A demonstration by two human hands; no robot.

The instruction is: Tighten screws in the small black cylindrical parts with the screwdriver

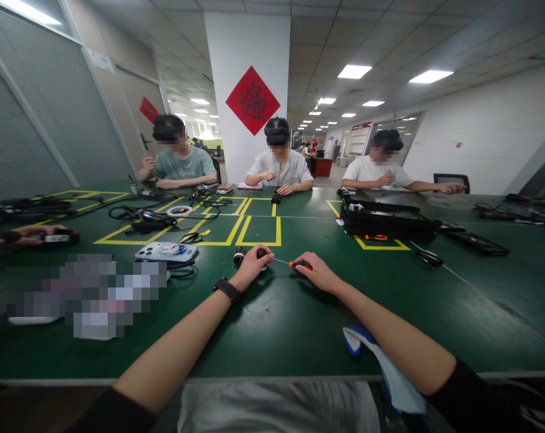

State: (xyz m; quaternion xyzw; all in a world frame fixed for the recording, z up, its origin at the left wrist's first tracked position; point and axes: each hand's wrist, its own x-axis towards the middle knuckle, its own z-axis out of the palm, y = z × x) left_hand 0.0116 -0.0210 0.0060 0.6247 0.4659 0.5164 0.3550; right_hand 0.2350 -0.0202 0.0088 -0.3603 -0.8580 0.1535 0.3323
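Observation:
My right hand [321, 272] is closed around the orange and black handle of a screwdriver [281, 261]. Its thin metal shaft points left, and the tip ends at my left hand [252, 266]. The fingers of that hand are closed on a small dark part, mostly hidden behind them; its kind is unclear. Whether the tip touches the part cannot be made out. Just left of my left fingers, on the green table [290, 325], stands a small black cylindrical piece with a light band [239, 255].
Phones, one in a patterned case [167, 252], lie to the left. A blue and white cloth [380, 355] hangs over the near edge by my right forearm. Black trays [389, 221] and an orange-handled tool [377, 237] lie ahead right. Cables [141, 213] lie ahead left; people sit opposite.

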